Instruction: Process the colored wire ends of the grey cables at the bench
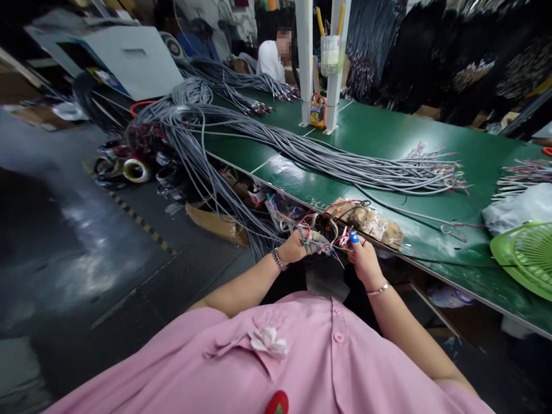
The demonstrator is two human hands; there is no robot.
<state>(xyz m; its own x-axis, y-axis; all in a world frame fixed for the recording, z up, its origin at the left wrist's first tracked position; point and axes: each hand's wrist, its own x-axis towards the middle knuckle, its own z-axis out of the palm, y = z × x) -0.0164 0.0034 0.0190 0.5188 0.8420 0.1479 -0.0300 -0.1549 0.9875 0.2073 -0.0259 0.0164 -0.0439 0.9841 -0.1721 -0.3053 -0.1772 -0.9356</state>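
My left hand is closed around the grey end of a cable whose thin coloured wires fan out to the right. My right hand pinches those coloured wires; a blue cap covers one fingertip. Both hands hover just in front of the near edge of the green bench. Each wrist wears a bracelet.
A long bundle of grey cables lies across the bench and spills off its left end to the floor. A taped block sits at the bench edge, a green fan at right. Another person sits at the far end.
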